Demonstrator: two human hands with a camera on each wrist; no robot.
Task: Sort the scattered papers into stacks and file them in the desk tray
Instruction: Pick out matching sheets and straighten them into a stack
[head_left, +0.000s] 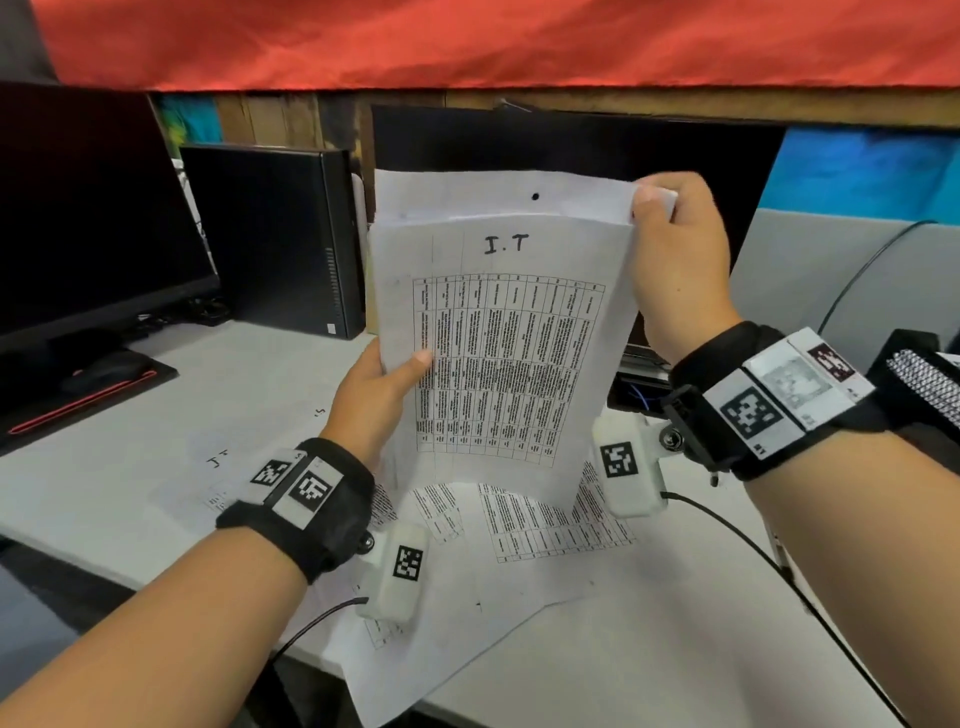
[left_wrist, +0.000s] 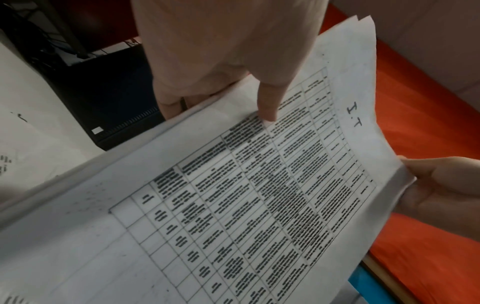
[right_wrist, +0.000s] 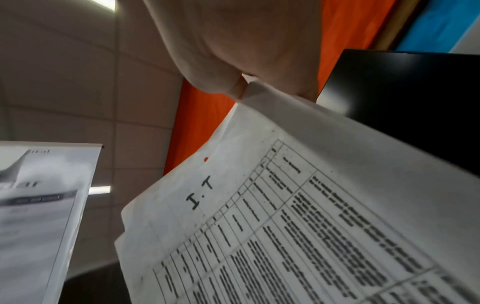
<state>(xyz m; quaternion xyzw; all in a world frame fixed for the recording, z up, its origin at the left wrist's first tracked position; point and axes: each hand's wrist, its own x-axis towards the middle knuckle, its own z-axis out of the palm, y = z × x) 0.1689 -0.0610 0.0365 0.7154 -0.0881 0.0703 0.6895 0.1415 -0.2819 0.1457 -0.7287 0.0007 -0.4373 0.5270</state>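
I hold a stack of papers (head_left: 498, 332) upright above the desk; its front sheet carries a printed table and the handwritten letters "I.T". My left hand (head_left: 384, 384) grips the stack's left edge, thumb on the front, as the left wrist view shows (left_wrist: 267, 115). My right hand (head_left: 670, 239) pinches the top right corner of the stack (right_wrist: 259, 98). More printed sheets (head_left: 519, 525) lie scattered on the white desk (head_left: 156, 467) beneath the stack. I see no desk tray that I can be sure of.
A dark monitor (head_left: 88, 218) stands at the left, a black computer case (head_left: 270, 234) beside it, a second dark screen (head_left: 597, 145) behind the stack. A mouse on a black pad (head_left: 104, 374) lies left. A black mesh object (head_left: 919, 384) sits at the right edge.
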